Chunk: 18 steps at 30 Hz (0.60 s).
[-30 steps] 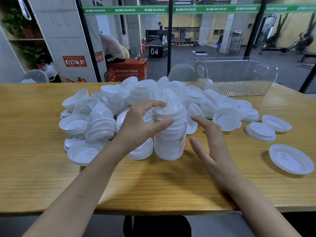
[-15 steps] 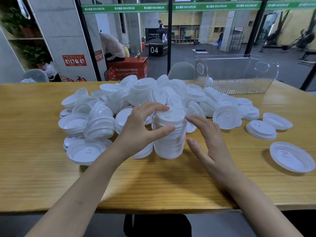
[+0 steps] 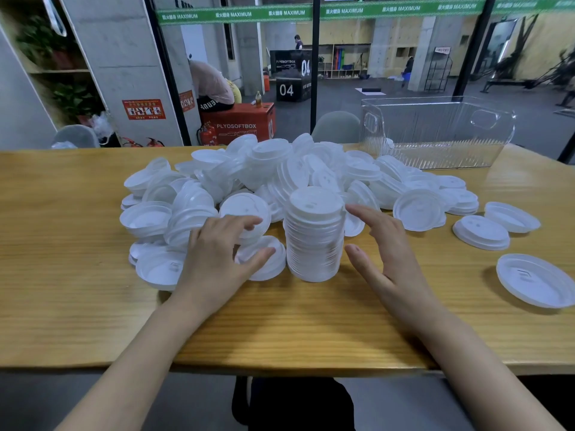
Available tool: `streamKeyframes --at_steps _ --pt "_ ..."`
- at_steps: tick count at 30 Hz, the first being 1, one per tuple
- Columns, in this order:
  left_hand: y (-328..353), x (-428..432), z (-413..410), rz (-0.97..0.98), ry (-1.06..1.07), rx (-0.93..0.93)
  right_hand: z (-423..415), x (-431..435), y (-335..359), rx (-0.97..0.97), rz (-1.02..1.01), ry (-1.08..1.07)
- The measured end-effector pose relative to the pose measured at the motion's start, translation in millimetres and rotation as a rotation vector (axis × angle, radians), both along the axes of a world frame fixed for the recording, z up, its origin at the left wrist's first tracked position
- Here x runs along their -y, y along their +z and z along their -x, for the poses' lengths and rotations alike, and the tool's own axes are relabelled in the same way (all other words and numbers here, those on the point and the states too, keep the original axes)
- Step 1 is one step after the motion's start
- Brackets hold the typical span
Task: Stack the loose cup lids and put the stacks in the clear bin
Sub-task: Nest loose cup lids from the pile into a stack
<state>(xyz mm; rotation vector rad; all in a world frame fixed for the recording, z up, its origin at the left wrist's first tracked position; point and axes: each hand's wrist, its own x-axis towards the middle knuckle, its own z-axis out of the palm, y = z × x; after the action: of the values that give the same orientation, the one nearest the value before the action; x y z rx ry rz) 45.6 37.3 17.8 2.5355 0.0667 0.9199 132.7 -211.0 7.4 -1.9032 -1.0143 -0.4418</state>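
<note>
Wooden desk (image 3: 280,325) up close: left grip (image 3: 217,256) lies released over loose lids (image 3: 267,269), right grip (image 3: 389,256) is released too, just beside the upright lid stack (image 3: 314,234) between them. Farther back right stands the clear bin (image 3: 435,138).

The lone lid (image 3: 535,283) at far right is clipped by the picture's edge. The left hand (image 3: 217,259) hides part of two lids (image 3: 270,265) beneath it. Behind the clear bin's (image 3: 435,132) ribbed wall, a white shape (image 3: 389,144), perhaps a lid, is too blurred to name.
</note>
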Motion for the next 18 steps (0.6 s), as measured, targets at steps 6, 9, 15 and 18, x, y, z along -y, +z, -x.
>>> streamKeyframes --at_steps 6,9,15,18 --pt "-11.6 -1.3 0.1 -0.313 0.161 -0.040 -1.3 -0.3 -1.5 0.000 -0.007 -0.008" --pt "-12.3 -1.1 -1.4 -0.328 0.155 -0.075 -1.8 -0.4 -1.9 -0.003 -0.007 -0.010" --pt "-11.0 -1.6 -2.4 -0.313 0.109 -0.030 -1.6 -0.2 -1.1 -0.016 0.002 -0.008" --pt "1.2 -5.2 -5.6 -0.266 0.146 0.090 -2.5 -0.6 -1.7 -0.012 0.001 -0.006"
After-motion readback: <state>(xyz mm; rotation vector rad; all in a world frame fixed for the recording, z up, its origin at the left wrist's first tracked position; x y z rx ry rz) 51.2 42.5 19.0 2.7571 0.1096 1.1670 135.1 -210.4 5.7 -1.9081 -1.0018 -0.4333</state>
